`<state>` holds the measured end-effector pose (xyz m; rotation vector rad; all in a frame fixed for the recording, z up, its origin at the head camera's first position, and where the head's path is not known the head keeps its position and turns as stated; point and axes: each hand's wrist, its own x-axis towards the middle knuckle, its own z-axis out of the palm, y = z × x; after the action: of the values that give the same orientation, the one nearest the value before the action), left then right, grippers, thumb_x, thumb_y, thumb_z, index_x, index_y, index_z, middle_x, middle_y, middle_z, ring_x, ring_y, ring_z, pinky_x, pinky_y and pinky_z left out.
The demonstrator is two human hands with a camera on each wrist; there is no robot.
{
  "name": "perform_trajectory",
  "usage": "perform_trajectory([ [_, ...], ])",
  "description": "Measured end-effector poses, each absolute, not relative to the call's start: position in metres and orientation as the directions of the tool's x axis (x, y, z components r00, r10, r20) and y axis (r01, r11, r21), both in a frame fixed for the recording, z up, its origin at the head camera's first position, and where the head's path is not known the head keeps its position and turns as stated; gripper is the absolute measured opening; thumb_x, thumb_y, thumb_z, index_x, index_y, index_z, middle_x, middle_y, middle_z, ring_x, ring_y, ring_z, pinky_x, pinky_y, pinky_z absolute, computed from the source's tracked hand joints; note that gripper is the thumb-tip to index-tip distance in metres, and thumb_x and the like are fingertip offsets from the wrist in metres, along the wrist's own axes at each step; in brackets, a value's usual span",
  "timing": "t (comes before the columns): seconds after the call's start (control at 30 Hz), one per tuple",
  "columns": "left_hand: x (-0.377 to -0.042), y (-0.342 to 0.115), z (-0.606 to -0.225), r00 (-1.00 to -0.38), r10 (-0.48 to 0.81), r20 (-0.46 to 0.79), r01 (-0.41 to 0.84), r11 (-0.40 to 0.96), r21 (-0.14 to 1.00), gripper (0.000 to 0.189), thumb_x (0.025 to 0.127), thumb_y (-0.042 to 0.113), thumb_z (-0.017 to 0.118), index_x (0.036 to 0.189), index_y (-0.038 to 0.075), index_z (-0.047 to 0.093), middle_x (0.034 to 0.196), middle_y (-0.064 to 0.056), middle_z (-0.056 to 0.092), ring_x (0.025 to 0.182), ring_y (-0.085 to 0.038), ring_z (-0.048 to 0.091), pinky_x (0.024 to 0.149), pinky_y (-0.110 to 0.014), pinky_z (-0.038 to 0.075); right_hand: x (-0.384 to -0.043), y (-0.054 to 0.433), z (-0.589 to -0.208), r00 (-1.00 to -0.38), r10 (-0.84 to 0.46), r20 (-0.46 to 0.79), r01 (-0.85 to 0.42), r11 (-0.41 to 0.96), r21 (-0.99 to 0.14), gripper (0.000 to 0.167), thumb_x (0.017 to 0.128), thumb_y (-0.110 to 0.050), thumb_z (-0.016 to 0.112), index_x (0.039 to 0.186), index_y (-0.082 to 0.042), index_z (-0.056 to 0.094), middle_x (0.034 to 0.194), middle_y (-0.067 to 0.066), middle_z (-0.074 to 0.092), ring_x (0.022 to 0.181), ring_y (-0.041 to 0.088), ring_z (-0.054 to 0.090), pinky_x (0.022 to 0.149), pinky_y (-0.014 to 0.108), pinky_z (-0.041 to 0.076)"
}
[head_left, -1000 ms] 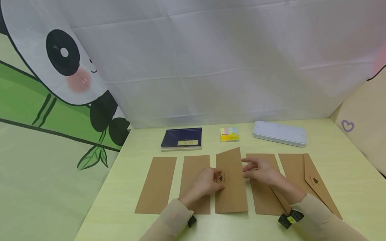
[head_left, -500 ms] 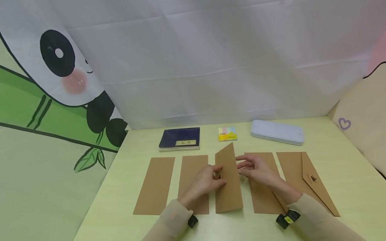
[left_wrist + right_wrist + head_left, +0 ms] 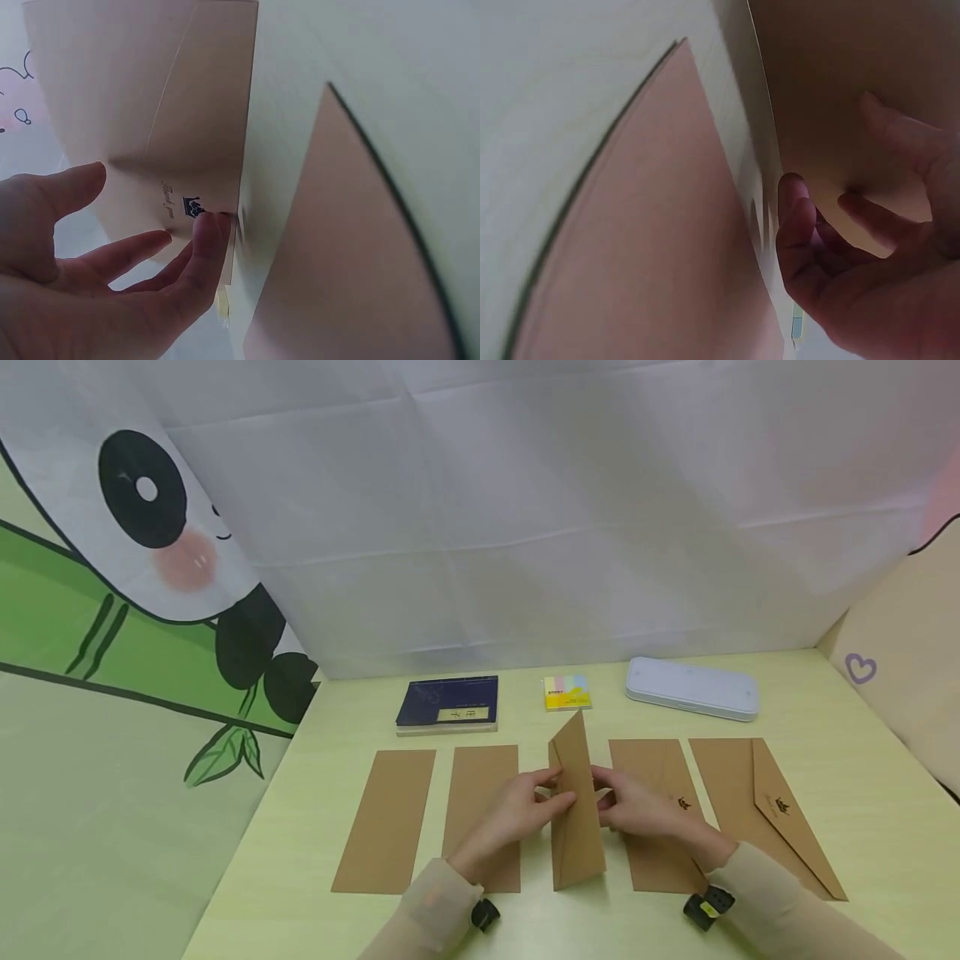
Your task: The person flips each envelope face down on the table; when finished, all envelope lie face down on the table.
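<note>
A brown kraft envelope [image 3: 579, 843] stands on its long edge, tilted slightly, between both hands in the head view. My left hand [image 3: 510, 814] touches its left face with thumb and fingertips. In the left wrist view, that face of the envelope [image 3: 202, 90] shows a flap with a small crown print, and the left hand [image 3: 142, 289] lays its fingers by the print. From the other side, my right hand [image 3: 645, 810] touches the envelope. The right wrist view shows the right hand's [image 3: 877, 289] fingertips against the plain back, some fingers bent.
Two plain envelopes [image 3: 384, 822] lie flat on the left. To the right are two more, one under the right forearm [image 3: 656, 852] and one with its flap showing [image 3: 731, 785]. Behind stand a dark blue notebook [image 3: 447, 700], sticky notes [image 3: 567, 697] and a pale case [image 3: 693, 689].
The envelope has turned more upright, and its flap side now faces left. My right hand has moved in against its back; the left hand has shifted slightly right along with it.
</note>
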<state>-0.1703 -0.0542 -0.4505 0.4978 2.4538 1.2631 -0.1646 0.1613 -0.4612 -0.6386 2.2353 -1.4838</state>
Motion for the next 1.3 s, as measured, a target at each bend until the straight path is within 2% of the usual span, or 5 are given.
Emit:
perform_trajectory([
  [0.37,-0.171,-0.054,-0.451,-0.878,0.462,-0.123,0.127,0.473,0.872,0.051,0.095,0.037,0.057,0.137,0.007,0.052,0.116,-0.007,0.063,0.088,-0.018,0.065,0.064,-0.027,0.052,-0.163,0.153,-0.457,-0.822,-0.561,-0.098,-0.098,0.308,-0.946,0.065,0.084,-0.004,0.070,0.139,0.004,0.036,0.115,0.021,0.056,0.084,0.027,0.062,0.060,0.034,0.050],
  [0.6,-0.170,-0.052,-0.451,-0.886,0.428,-0.177,0.006,0.393,0.920,0.051,0.098,0.042,0.049,0.135,0.007,0.054,0.115,-0.004,0.063,0.083,-0.015,0.066,0.069,-0.031,0.053,-0.161,0.152,-0.456,-0.839,-0.524,-0.148,-0.057,0.355,-0.933,0.074,0.085,-0.018,0.074,0.144,-0.003,0.032,0.121,0.020,0.054,0.093,0.025,0.064,0.069,0.037,0.049],
  [0.8,-0.170,-0.053,-0.447,-0.867,0.441,-0.231,-0.088,0.319,0.944,0.060,0.100,0.048,0.040,0.133,0.000,0.053,0.120,-0.012,0.061,0.088,-0.022,0.066,0.075,-0.035,0.053,-0.158,0.151,-0.454,-0.832,-0.529,-0.166,-0.023,0.332,-0.943,0.075,0.085,-0.028,0.073,0.146,-0.013,0.031,0.127,0.023,0.051,0.096,0.025,0.064,0.075,0.041,0.049],
  [1.03,-0.169,-0.054,-0.443,-0.845,0.489,-0.216,-0.137,0.192,0.972,0.066,0.101,0.050,0.034,0.128,-0.008,0.054,0.115,-0.019,0.062,0.093,-0.033,0.065,0.081,-0.041,0.051,-0.155,0.150,-0.453,-0.810,-0.563,-0.164,0.020,0.253,-0.967,0.074,0.088,-0.024,0.071,0.148,-0.016,0.027,0.129,0.028,0.049,0.092,0.033,0.063,0.073,0.047,0.050],
  [1.3,-0.166,-0.055,-0.437,-0.858,0.481,-0.179,-0.132,0.131,0.983,0.059,0.104,0.038,0.034,0.120,-0.014,0.056,0.108,-0.024,0.062,0.090,-0.031,0.066,0.078,-0.036,0.052,-0.154,0.152,-0.454,-0.826,-0.536,-0.177,0.043,0.253,-0.967,0.074,0.088,-0.023,0.071,0.147,-0.016,0.027,0.127,0.027,0.047,0.088,0.032,0.064,0.074,0.045,0.052],
])
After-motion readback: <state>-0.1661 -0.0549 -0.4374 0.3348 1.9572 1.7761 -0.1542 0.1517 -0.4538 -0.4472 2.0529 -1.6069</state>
